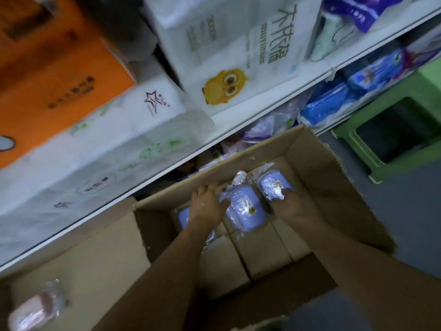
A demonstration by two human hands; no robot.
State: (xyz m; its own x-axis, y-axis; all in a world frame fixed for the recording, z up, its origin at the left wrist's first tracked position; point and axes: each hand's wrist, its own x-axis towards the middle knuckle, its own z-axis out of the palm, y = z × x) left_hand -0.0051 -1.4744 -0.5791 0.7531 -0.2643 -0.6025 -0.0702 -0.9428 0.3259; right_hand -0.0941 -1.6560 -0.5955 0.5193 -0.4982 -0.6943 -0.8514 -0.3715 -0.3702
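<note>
At frame centre, inside the open cardboard carton [317, 168], the right grip [290, 204] clasps a film-wrapped lilac case [272, 183] by its near end. The left grip [207, 207] is released, fingers spread straight, with its thumb against a second lilac case [243, 211] just beside the first. A pink case [35, 309] lies lower left.

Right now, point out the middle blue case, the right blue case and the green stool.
middle blue case [245, 212]: head view, centre of lid.
right blue case [272, 183]: head view, top of lid.
green stool [346, 134]: head view, left rim.
</note>
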